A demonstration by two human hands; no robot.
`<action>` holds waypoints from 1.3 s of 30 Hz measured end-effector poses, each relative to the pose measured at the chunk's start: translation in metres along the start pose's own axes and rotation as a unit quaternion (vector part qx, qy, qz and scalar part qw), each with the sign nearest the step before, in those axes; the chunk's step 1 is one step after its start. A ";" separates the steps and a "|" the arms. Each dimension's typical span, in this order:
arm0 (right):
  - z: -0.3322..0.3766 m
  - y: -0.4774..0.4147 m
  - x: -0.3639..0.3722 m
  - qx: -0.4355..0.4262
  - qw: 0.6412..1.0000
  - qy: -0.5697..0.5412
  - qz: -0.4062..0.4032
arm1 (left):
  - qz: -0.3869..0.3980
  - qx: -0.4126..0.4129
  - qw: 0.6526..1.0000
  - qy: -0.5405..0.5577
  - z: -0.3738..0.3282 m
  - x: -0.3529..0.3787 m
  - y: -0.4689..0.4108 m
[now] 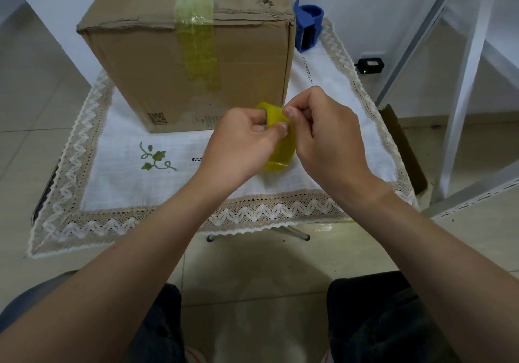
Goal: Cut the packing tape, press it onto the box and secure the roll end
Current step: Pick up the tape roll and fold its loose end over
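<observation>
A brown cardboard box (146,76) stands on the small table, with a strip of yellowish tape (198,51) running over its top and down its front. Just in front of the box I hold a yellow roll of packing tape (282,149) above the cloth. My left hand (241,143) grips the roll, thumb on its outer face and fingers through the core. My right hand (323,135) has its thumb and fingers curled at the roll's upper edge, pinching at the tape there. The loose tape end itself is hidden by my fingers.
A blue tape cutter (307,24) stands on the cloth behind the box's right corner. A white lace-edged tablecloth (134,183) covers the table. A white metal frame (460,104) rises at the right, and a small black device (370,65) lies on the floor.
</observation>
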State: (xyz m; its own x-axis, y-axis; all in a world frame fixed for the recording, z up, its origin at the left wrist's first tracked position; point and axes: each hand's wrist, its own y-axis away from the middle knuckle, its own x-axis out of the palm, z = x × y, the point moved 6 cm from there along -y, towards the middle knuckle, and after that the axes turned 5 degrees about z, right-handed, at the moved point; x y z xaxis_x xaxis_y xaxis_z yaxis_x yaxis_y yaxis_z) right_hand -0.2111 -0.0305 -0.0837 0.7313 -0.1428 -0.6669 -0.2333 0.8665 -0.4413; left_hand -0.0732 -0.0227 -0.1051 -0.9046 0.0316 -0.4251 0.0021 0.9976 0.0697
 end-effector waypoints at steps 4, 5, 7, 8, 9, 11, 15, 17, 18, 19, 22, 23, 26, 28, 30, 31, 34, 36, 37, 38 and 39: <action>-0.002 -0.003 -0.005 0.000 1.000 0.003 -0.002 | 0.010 0.011 1.000 0.012 -0.001 -0.002 0.002; -0.004 -0.004 -0.007 0.002 1.000 0.000 -0.002 | 0.010 0.014 1.000 0.011 -0.001 -0.003 0.002; -0.010 -0.007 -0.008 0.019 1.000 -0.022 -0.002 | 0.007 0.017 1.000 0.003 -0.002 -0.003 0.004; -0.013 -0.009 -0.008 0.037 0.998 -0.042 0.001 | 0.007 0.017 1.000 -0.003 -0.001 -0.002 0.005; -0.017 -0.010 -0.007 0.063 0.996 -0.067 0.010 | 0.007 0.015 1.000 -0.008 -0.001 -0.001 0.005; -0.024 -0.011 -0.005 0.124 0.984 -0.125 0.039 | 0.008 0.015 0.999 -0.027 0.000 0.001 0.006; -0.033 -0.012 -0.010 0.184 0.964 -0.186 0.049 | 0.006 0.023 0.997 -0.073 -0.002 0.004 0.007; -0.035 -0.012 -0.011 0.187 0.964 -0.182 0.042 | 0.005 0.022 0.997 -0.074 -0.001 0.004 0.007; -0.035 -0.012 -0.011 0.186 0.966 -0.174 0.042 | 0.005 0.020 0.997 -0.074 0.000 0.004 0.006; -0.035 -0.011 -0.010 0.183 0.968 -0.166 0.043 | 0.007 0.018 0.997 -0.074 0.000 0.005 0.006; -0.034 -0.011 -0.007 0.181 0.968 -0.168 0.049 | 0.007 0.014 0.997 -0.076 0.002 0.004 0.006; -0.034 -0.012 -0.007 0.183 0.966 -0.174 0.051 | 0.004 0.016 0.997 -0.079 0.002 0.004 0.006; -0.035 -0.012 -0.006 0.189 0.961 -0.195 0.055 | -0.010 0.024 0.995 -0.099 0.004 0.003 0.004; -0.035 -0.010 -0.005 0.188 0.960 -0.198 0.057 | -0.020 0.033 0.992 -0.122 0.003 0.002 0.005; -0.036 -0.010 -0.003 0.195 0.956 -0.212 0.055 | -0.024 0.039 0.988 -0.149 0.001 0.002 0.007; -0.039 -0.010 -0.002 0.207 0.950 -0.226 0.056 | -0.026 0.040 0.986 -0.159 0.001 0.002 0.007; -0.041 -0.011 0.001 0.211 0.949 -0.220 0.081 | -0.035 0.042 0.981 -0.184 0.001 0.003 0.009; -0.040 -0.011 0.004 0.187 0.960 -0.185 0.097 | -0.036 0.045 0.979 -0.194 0.001 0.003 0.008; -0.039 -0.011 0.004 0.178 0.964 -0.175 0.095 | -0.037 0.047 0.979 -0.197 0.000 0.004 0.008; -0.038 -0.011 0.004 0.171 0.967 -0.168 0.091 | -0.038 0.050 0.978 -0.200 -0.001 0.004 0.009; -0.038 -0.012 0.004 0.164 0.969 -0.161 0.085 | -0.040 0.053 0.977 -0.203 -0.001 0.004 0.009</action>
State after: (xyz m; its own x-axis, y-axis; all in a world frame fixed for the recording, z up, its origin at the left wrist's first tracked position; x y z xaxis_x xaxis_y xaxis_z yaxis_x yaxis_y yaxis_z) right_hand -0.2294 -0.0591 -0.1041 0.8749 0.1262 -0.4676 -0.1896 0.9776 -0.0911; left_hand -0.0773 -0.0138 -0.1050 -0.6607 -0.0468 -0.7492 0.0020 0.9979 -0.0640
